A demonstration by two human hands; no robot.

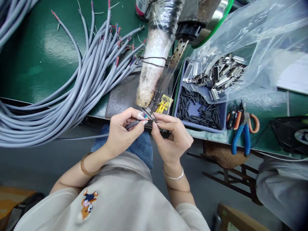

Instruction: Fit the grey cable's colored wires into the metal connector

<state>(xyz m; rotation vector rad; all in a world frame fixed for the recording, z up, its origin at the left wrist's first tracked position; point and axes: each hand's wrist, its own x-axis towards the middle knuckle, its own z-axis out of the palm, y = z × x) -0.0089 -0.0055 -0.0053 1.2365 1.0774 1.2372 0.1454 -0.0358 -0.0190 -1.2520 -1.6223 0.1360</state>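
Apparently a grey cable (132, 124) is being pinched by the left hand (122, 128) just below the blue tray (223, 110) while its stripped wires are being fitted into a small connector (150, 115) gripped by the right hand (172, 136), steady alignment being needed next.

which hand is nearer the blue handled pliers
Right. The right hand is just left of the blue handled pliers lying at the bench edge, while the left hand sits farther left, pinching a grey cable.
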